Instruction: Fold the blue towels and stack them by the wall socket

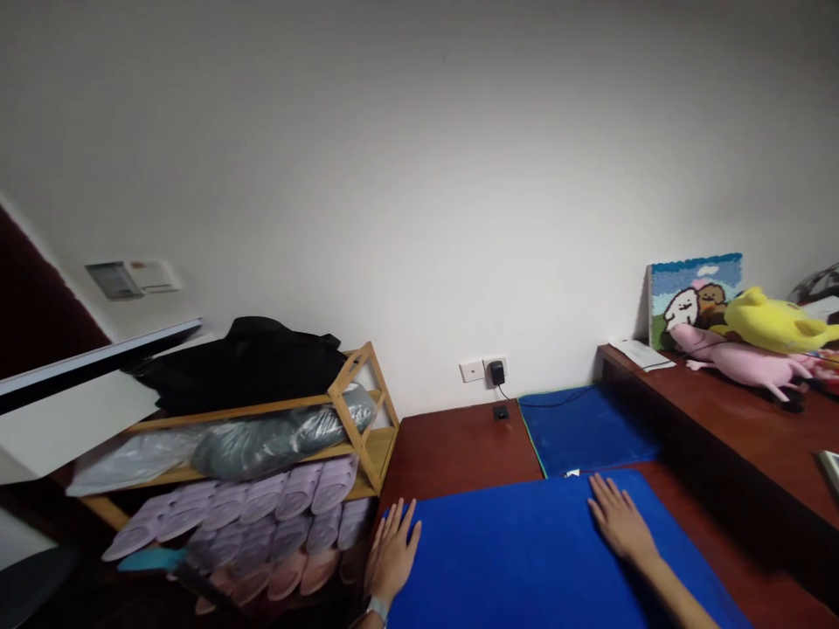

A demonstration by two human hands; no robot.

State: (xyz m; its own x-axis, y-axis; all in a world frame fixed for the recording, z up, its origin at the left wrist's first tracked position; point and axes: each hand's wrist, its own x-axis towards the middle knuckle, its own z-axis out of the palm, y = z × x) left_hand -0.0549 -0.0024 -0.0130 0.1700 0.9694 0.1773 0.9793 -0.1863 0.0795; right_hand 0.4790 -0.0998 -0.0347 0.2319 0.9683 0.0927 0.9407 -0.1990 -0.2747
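Observation:
A bright blue cloth [504, 550] lies spread over the reddish-brown desk. My left hand [391, 546] rests at its left edge, fingers outstretched, a band around the wrist. Near the far right corner of the cloth, my right hand [620, 520] lies flat with its fingers spread. Neither hand grips anything. Just beyond the cloth, a darker blue cloth [583, 432] with a green edge lies on the desk [459, 445] by the wall.
Left of the desk stands a wooden rack [367, 411] with several purple slippers [288, 498] and a black bag [249, 362]. A black plug [496, 373] sits in the wall socket. Pink [740, 356] and yellow [780, 323] plush toys lie on the raised right ledge [740, 437].

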